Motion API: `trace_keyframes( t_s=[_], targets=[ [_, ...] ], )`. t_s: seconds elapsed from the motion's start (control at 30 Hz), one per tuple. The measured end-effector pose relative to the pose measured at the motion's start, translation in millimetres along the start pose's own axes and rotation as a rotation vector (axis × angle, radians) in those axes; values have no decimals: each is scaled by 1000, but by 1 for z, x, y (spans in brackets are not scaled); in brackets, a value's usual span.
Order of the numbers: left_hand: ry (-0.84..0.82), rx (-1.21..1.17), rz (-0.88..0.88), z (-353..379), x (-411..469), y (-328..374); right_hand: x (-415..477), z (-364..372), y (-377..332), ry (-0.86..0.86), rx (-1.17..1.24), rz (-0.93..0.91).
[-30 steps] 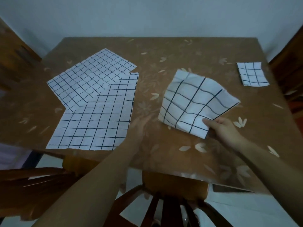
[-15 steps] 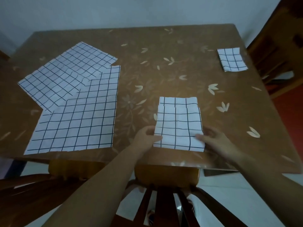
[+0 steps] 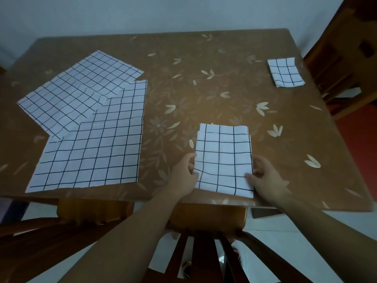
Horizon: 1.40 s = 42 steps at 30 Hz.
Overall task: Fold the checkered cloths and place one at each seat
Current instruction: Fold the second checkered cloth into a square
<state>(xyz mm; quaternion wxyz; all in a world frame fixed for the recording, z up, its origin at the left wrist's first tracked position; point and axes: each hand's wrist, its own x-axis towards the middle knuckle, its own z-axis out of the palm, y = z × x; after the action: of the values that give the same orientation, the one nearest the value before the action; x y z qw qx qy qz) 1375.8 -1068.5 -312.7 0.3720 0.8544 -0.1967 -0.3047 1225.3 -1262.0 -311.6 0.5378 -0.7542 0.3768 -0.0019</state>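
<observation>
Clearly the folded cloth (image 3: 223,158) is at the squaring-up stage: it lies flat on the table (image 3: 204,58) directly between the two hands, its near edge almost at the table's rim above a chair (image 3: 204,252). The left hand (image 3: 183,176) grips its left edge with curled fingers, and the right hand (image 3: 265,178) pinches the near right corner, thumb lying on top; whether any fingers reach underneath cannot be told. Beyond the fingertips, at the far edge, an under layer peeks out past the top one, so the fold looks uneven. To do this well, I would keep both holds light, ease the top layer away from the body until the edges meet, then flatten outward from the hands. Nudging the whole piece slightly forward would probably guard against it slipping off the rim. Two open cloths (image 3: 95,152) overlap well to the left of the left hand, not yet folded. A smaller folded one (image 3: 285,72) sits far beyond the right hand.
</observation>
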Motion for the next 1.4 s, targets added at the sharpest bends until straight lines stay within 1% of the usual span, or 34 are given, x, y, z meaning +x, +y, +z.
trace_keyframes(
  t_s=[0.07, 0.17, 0.33, 0.5, 0.57, 0.63, 0.7, 0.77, 0.83, 0.9, 0.97, 1.07, 1.17, 1.27, 1.3, 1.33, 1.4],
  targets=[
    [55, 12, 38, 2, 4, 4, 6, 0, 0, 69, -6, -26],
    [123, -7, 64, 5, 14, 10, 20, 0, -1, 128, -27, -44],
    [168, 11, 26, 12, 23, 14, 39, -2, -2, 122, -52, 44],
    [197, 143, 84, 18, 24, 8, 43, -4, 3, 101, -85, 75],
    [237, 269, 144, 18, 23, 6, 41, -5, 1, 100, -117, 59],
    [274, 424, 267, 20, 24, 8, 37, -4, -3, 157, -227, -2],
    [222, 498, 395, 30, 24, 15, 33, 5, -7, 242, -448, -133],
    [155, 596, 473, 48, 26, 18, 31, 21, -7, 273, -597, -315],
    [82, 720, 416, 68, 31, 15, 31, 37, -3, 207, -714, -431],
    [17, 810, 336, 78, 33, 8, 31, 44, 8, 92, -841, -421],
    [1, 816, 336, 76, 35, 0, 32, 40, 20, 24, -923, -369],
    [27, 801, 336, 67, 36, -7, 35, 29, 30, -7, -966, -341],
    [16, 806, 269, 56, 36, -13, 37, 19, 33, -12, -1013, -302],
    [1, 822, 220, 47, 31, -15, 33, 11, 35, 17, -1016, -253],
    [-4, 827, 213, 46, 30, -14, 28, 9, 33, 16, -1015, -278],
    [-9, 830, 207, 46, 29, -12, 22, 8, 32, 2, -1017, -346],
    [-15, 837, 193, 47, 27, -9, 9, 9, 34, -50, -1027, -540]
  ],
)
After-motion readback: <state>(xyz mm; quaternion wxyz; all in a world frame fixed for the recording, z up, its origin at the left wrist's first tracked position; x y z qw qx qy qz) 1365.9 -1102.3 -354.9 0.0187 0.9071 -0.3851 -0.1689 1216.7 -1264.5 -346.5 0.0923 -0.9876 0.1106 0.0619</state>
